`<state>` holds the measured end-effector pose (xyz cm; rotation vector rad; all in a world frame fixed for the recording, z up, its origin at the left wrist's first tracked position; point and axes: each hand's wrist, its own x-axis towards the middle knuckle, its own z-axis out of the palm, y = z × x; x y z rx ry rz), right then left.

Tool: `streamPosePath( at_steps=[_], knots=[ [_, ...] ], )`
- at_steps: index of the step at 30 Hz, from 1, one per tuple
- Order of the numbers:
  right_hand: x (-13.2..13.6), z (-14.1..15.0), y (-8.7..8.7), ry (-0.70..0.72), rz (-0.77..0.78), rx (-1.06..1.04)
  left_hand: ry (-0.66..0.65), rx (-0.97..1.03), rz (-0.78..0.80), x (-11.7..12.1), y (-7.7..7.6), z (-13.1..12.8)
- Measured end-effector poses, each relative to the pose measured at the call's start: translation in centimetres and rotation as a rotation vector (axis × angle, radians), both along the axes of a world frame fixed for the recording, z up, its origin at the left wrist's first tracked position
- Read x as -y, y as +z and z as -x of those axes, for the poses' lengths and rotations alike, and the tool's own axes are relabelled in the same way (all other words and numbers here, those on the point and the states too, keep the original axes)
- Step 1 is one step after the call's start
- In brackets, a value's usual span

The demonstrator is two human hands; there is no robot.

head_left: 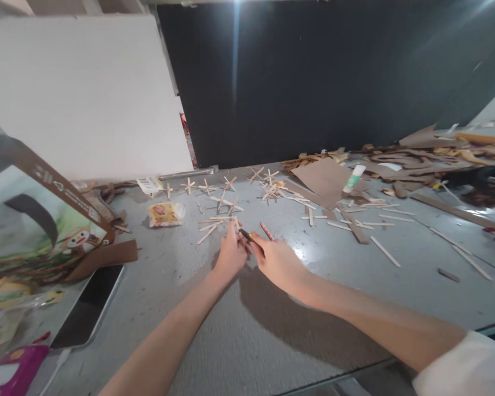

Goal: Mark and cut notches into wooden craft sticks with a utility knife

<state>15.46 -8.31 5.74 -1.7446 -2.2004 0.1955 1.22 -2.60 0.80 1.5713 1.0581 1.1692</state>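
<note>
My left hand [232, 254] is closed with a small wooden craft stick [236, 223] upright between its fingertips. My right hand [279, 265] grips a slim dark tool with a yellow part [246, 235], its tip pointing at the stick; its exact kind is too small to tell. Just beyond my right knuckles lies a red patterned rod [267, 231], partly hidden by the hand. Loose craft sticks [207, 234] lie past my left fingers. Farther back are several star-shaped pieces of crossed sticks [188, 186].
A yellow packet [166, 213] lies at left, near a phone [89, 308], a pink glue gun [18, 369] and a printed box [45, 214]. On the right are a glue stick [353, 179], brown cardboard [324, 179] and scattered sticks. A black panel [313, 77] stands behind.
</note>
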Motion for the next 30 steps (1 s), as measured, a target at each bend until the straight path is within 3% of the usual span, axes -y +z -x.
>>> streamPosePath(
  at_steps=[3,8,10,18,25,27,30],
  knots=[
    [0.2,-0.1,0.1,0.002,-0.003,0.037,-0.022,0.024,-0.005,0.0,-0.2,-0.1],
    [-1.5,-0.9,3.5,0.101,0.039,0.071,-0.025,0.108,0.014,-0.3,-0.9,-0.5],
    [-1.8,-0.8,4.0,0.120,0.066,0.056,-0.004,0.122,0.017,-0.4,-0.9,-0.4],
    [0.2,0.8,0.2,-0.017,0.051,0.100,-0.010,0.100,0.008,0.1,-0.1,0.2],
    [-1.5,-0.3,3.3,0.081,0.087,0.078,-0.003,0.169,0.015,-0.6,-0.9,-0.2],
    [-1.7,-0.4,3.4,0.106,0.091,0.058,0.008,0.147,0.004,-0.6,-0.8,-0.2],
    [-1.2,0.0,1.9,0.070,0.065,0.030,0.018,0.101,-0.008,-0.3,-0.3,0.0]
  ],
)
